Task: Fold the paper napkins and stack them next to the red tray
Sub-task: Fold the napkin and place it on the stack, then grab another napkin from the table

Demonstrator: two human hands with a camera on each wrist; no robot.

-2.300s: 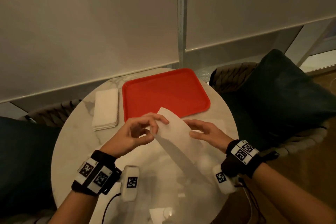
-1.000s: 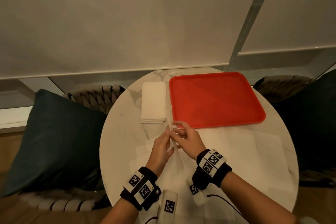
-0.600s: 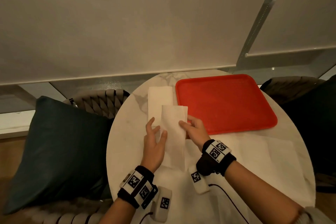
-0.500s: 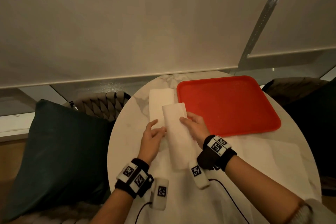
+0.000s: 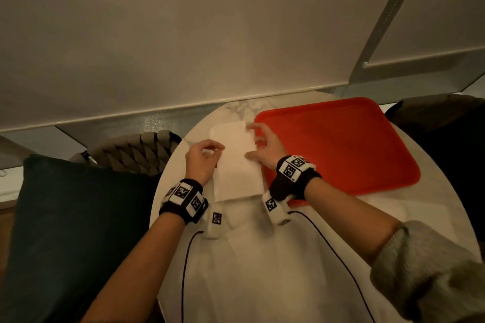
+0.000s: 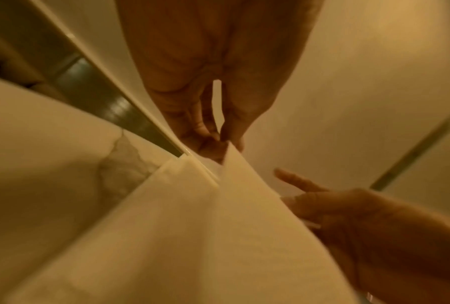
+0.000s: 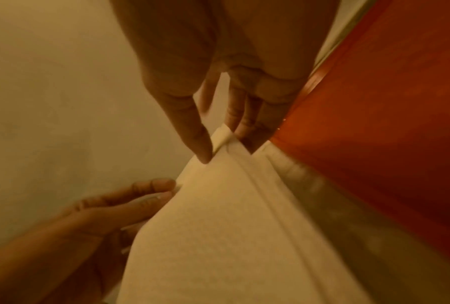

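A folded white napkin [image 5: 237,165] lies lengthwise over the napkin stack [image 6: 172,181], just left of the red tray [image 5: 341,144]. My left hand [image 5: 217,149] pinches its far left corner, seen close in the left wrist view with the napkin [image 6: 244,226] slightly raised. My right hand [image 5: 252,141] pinches the far right corner between thumb and fingers, and the napkin [image 7: 218,216] runs toward the camera beside the tray [image 7: 374,102]. The stack is mostly hidden under the held napkin.
The round marble table [image 5: 183,165] holds unfolded napkins near me [image 5: 249,270] and at the right [image 5: 380,207]. A woven chair with a dark cushion [image 5: 65,217] stands at the left, another chair [image 5: 446,118] at the right. A wall blind [image 5: 210,34] lies beyond.
Both hands carried the folded napkin away from me and leftward, from the table in front of the tray to over the stack beside the tray.
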